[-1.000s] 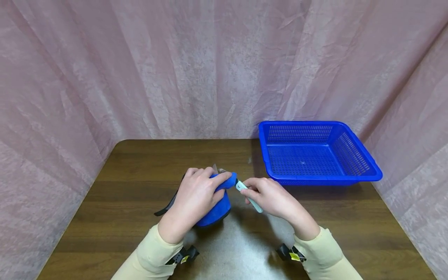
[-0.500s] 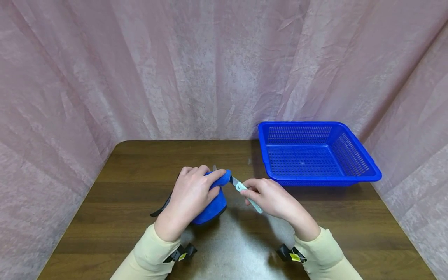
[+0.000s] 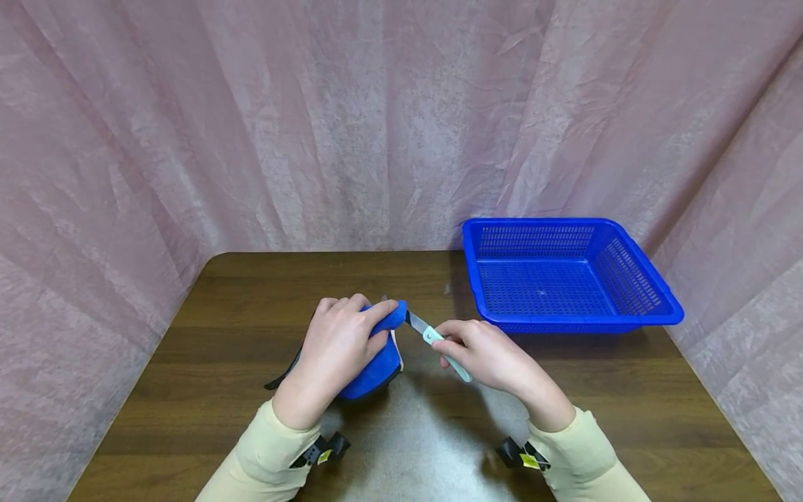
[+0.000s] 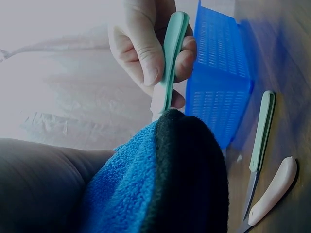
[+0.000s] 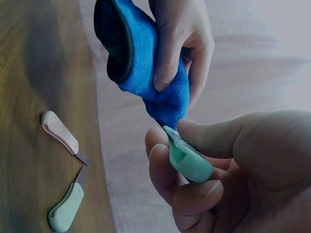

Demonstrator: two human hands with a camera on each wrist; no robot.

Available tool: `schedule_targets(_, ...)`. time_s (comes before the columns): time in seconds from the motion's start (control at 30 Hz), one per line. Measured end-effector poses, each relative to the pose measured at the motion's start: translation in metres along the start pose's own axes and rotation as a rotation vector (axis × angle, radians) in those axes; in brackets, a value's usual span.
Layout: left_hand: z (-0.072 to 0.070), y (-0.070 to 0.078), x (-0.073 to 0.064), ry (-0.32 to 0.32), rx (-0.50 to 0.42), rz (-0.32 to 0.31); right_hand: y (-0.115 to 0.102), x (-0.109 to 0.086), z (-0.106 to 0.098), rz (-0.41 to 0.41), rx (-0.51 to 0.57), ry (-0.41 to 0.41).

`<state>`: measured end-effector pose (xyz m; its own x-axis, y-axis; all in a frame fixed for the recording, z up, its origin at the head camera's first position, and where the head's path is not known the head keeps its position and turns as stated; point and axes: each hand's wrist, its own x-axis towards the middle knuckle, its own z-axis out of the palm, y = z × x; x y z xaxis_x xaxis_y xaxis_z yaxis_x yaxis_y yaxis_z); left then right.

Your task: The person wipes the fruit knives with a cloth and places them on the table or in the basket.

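My left hand point(image 3: 335, 348) grips a blue towelling cloth point(image 3: 376, 373) with a dark edge, folded over the blade of a folding knife. The thumb and fingers of my right hand point(image 3: 489, 354) pinch the knife's mint-green handle point(image 4: 172, 53). Between handle and cloth, part of the blade point(image 3: 417, 323) shows in the head view; its tip is hidden in the cloth. On the table below lie two more unfolded knives, one with a pale green handle point(image 5: 66, 208) and one with a pink handle point(image 5: 59, 131). Their blade ends lie close together; in the head view my left hand and cloth mostly cover them.
A blue plastic basket point(image 3: 574, 319) with perforated walls stands at the table's back right, beyond my right hand. The brown wooden table point(image 3: 251, 293) ends at a pink curtain point(image 3: 351, 139) behind it. A black strap point(image 3: 279, 380) shows beside my left wrist.
My left hand has drawn the cloth leftward along the blade, away from the handle, so more blade shows. My right hand and the basket stay in place.
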<state>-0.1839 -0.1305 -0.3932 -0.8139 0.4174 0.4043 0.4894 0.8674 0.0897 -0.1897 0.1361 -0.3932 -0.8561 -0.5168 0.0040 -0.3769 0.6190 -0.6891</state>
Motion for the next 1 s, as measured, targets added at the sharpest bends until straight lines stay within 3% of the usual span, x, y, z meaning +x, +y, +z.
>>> schedule_targets(1.0,-0.0014,-0.0095,-0.001,0.027,-0.018,-0.048,-0.0013,-0.0017,-0.0025,-0.027,-0.061,0.016)
